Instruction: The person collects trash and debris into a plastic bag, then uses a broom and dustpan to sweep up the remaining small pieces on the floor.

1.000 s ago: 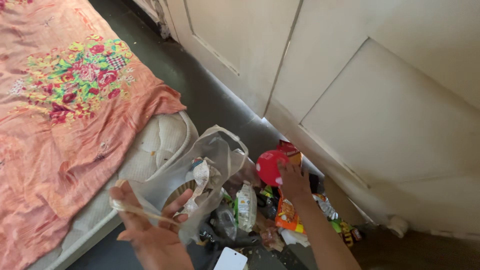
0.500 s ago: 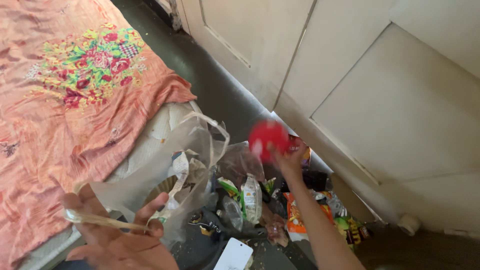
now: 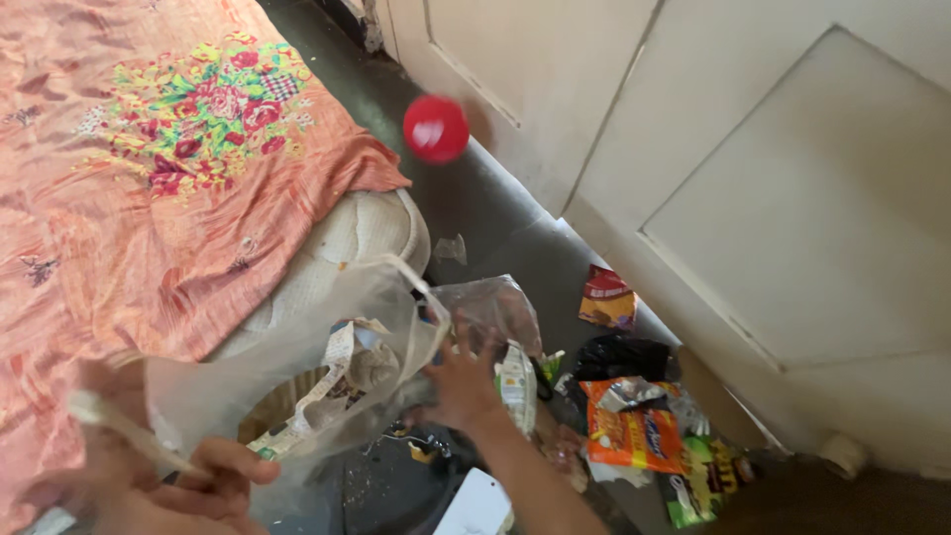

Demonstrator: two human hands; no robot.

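Left hand (image 3: 173, 485) at the lower left is clenching one stretched handle of a clear plastic bag (image 3: 297, 367), fingers curled round it. Bag is hanging open beside the mattress edge (image 3: 367, 233), paper scraps showing inside. Right hand (image 3: 461, 381) is gripping the bag's other handle at the rim. Red ball (image 3: 436, 129) is hanging in mid-air above the dark floor (image 3: 495, 218), touching nothing. Snack wrappers (image 3: 634, 431) are lying at the right by the white cupboard doors (image 3: 792, 198).
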